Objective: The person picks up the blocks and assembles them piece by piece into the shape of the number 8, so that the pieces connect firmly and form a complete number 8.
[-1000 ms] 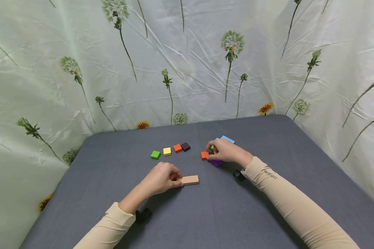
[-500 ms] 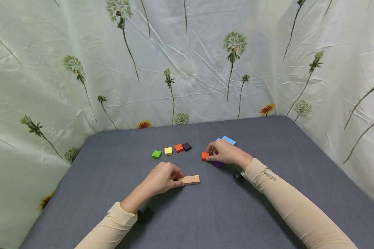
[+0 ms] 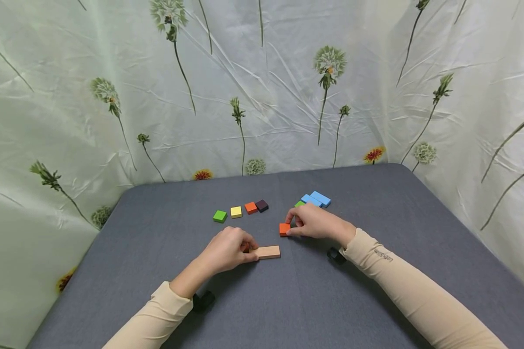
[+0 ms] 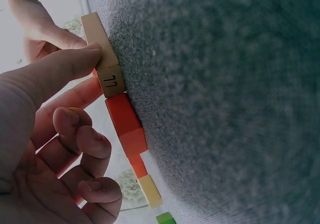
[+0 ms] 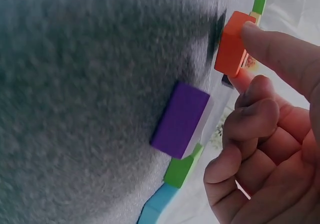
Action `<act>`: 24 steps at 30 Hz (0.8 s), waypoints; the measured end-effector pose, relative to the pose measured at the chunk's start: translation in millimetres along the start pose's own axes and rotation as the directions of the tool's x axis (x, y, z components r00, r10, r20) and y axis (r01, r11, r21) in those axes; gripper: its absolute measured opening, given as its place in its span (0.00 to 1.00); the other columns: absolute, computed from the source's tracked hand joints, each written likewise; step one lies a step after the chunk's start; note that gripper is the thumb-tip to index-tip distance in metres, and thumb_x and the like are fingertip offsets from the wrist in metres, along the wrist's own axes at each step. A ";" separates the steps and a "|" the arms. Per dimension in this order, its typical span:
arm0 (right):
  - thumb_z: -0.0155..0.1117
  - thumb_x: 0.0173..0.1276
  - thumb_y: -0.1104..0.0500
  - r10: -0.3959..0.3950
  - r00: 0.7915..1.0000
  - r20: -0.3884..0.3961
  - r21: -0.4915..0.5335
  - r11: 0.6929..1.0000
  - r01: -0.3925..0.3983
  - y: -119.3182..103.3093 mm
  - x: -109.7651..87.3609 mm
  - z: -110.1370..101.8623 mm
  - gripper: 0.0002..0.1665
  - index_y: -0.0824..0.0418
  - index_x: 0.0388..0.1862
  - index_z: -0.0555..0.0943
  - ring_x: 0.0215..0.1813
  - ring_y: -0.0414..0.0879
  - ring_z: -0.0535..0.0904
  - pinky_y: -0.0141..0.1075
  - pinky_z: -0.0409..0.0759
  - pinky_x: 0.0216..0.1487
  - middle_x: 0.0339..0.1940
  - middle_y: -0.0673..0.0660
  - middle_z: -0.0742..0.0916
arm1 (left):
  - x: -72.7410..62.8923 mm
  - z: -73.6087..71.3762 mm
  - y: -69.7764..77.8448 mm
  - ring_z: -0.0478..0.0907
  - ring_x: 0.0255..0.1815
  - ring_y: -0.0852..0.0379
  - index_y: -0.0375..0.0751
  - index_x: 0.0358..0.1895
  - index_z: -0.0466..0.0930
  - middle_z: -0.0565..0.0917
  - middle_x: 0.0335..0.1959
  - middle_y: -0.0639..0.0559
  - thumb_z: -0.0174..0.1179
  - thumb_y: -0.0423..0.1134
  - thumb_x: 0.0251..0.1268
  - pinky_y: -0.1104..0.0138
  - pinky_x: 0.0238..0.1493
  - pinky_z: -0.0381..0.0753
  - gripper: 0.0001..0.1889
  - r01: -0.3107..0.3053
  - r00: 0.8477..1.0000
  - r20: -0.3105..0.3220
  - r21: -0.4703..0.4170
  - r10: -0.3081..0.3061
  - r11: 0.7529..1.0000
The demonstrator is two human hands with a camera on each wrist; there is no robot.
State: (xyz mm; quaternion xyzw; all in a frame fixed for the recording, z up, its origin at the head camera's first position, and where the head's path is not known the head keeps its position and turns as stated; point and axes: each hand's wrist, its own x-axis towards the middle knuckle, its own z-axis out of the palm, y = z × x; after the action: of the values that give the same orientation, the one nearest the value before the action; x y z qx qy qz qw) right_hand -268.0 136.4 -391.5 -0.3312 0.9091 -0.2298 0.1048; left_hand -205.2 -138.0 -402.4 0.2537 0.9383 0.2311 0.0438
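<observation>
My left hand [image 3: 229, 248] pinches a plain wooden block [image 3: 268, 252] lying flat on the table, thumb on the near side. Dark figures mark the block's end in the left wrist view, where a red-orange block [image 4: 125, 121] sits right against that end; my fingers mostly hide this one in the head view. Between thumb and forefinger, my right hand [image 3: 318, 222] pinches an orange block [image 3: 284, 230], just beyond the wooden block's right end. A purple block [image 5: 182, 120] lies close by in the right wrist view, hidden by the hand from the head camera.
At the back left stand a green block [image 3: 220, 216], a yellow block [image 3: 236, 212], an orange block [image 3: 251, 208] and a dark block [image 3: 262, 206]. Behind my right hand are two light blue blocks [image 3: 320, 198] and a green block [image 3: 299, 204]. A flowered curtain [image 3: 279, 97] hangs beyond the grey table [image 3: 262, 300].
My right hand has drawn the orange block toward me and slightly left, away from the blue and green blocks. The left hand has kept its hold on the wooden block.
</observation>
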 end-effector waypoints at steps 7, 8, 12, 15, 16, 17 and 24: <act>0.74 0.74 0.53 -0.007 1.000 0.022 -0.004 1.000 0.007 -2.7 -5.4 4.3 0.14 0.60 0.51 0.87 0.24 0.35 0.69 0.30 0.69 0.30 0.22 0.46 0.78 | 1.5 0.6 0.0 0.68 0.25 0.65 0.47 0.36 0.94 0.75 0.20 0.61 0.80 0.38 0.61 0.71 0.27 0.61 0.04 0.007 1.000 0.002 0.004 -0.007 1.000; 0.74 0.74 0.54 -0.009 1.000 0.025 -0.005 1.000 0.009 -3.0 -5.8 4.7 0.14 0.60 0.51 0.87 0.24 0.35 0.69 0.30 0.69 0.30 0.22 0.46 0.78 | 1.8 0.7 0.0 0.68 0.25 0.65 0.47 0.36 0.94 0.75 0.20 0.61 0.80 0.38 0.61 0.71 0.27 0.61 0.04 0.008 1.000 0.001 0.003 -0.008 1.000; 0.75 0.74 0.54 0.003 0.999 0.037 -0.004 1.000 -0.002 -4.4 -6.2 6.4 0.14 0.60 0.51 0.87 0.24 0.35 0.69 0.30 0.69 0.30 0.22 0.46 0.78 | 2.2 0.5 0.5 0.68 0.25 0.65 0.47 0.36 0.94 0.75 0.20 0.61 0.80 0.38 0.61 0.71 0.27 0.61 0.04 0.012 1.000 0.005 0.003 -0.012 1.000; 0.75 0.74 0.53 0.014 0.999 0.050 -0.005 1.000 -0.014 -5.5 -6.2 8.0 0.14 0.60 0.52 0.86 0.24 0.35 0.69 0.30 0.68 0.30 0.22 0.46 0.78 | 2.5 0.8 0.5 0.68 0.24 0.65 0.48 0.37 0.94 0.75 0.20 0.61 0.80 0.39 0.62 0.71 0.27 0.61 0.04 0.018 1.000 0.012 0.012 -0.018 1.000; 0.75 0.74 0.53 0.018 0.998 0.055 -0.001 1.000 -0.018 -6.2 -6.4 8.3 0.14 0.60 0.52 0.86 0.24 0.35 0.69 0.30 0.68 0.30 0.22 0.46 0.78 | 2.5 0.8 0.6 0.68 0.24 0.65 0.48 0.37 0.94 0.75 0.20 0.61 0.80 0.40 0.62 0.70 0.27 0.61 0.04 0.020 1.000 0.015 0.014 -0.020 1.000; 0.75 0.74 0.53 0.023 0.998 0.059 0.001 1.000 -0.023 -6.8 -6.5 8.9 0.14 0.60 0.52 0.86 0.24 0.35 0.69 0.30 0.68 0.30 0.22 0.45 0.77 | 2.5 0.8 0.6 0.68 0.24 0.65 0.48 0.37 0.94 0.75 0.20 0.61 0.80 0.40 0.62 0.70 0.27 0.61 0.05 0.021 1.000 0.017 0.018 -0.021 1.000; 0.75 0.74 0.53 0.018 0.998 0.063 0.017 1.000 -0.019 -11.3 -8.4 11.8 0.15 0.59 0.52 0.86 0.24 0.35 0.68 0.29 0.67 0.30 0.22 0.45 0.77 | 1.3 0.3 1.4 0.68 0.24 0.65 0.48 0.37 0.94 0.74 0.20 0.61 0.80 0.40 0.62 0.70 0.27 0.61 0.04 0.025 1.000 0.017 0.022 -0.025 0.999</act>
State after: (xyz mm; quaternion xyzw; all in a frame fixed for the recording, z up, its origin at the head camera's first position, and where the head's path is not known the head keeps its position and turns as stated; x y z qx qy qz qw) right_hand -251.3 130.2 -396.0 -0.3289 0.9064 -0.2263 0.1381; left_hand -205.6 -136.2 -402.0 0.2444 0.9433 0.2182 0.0522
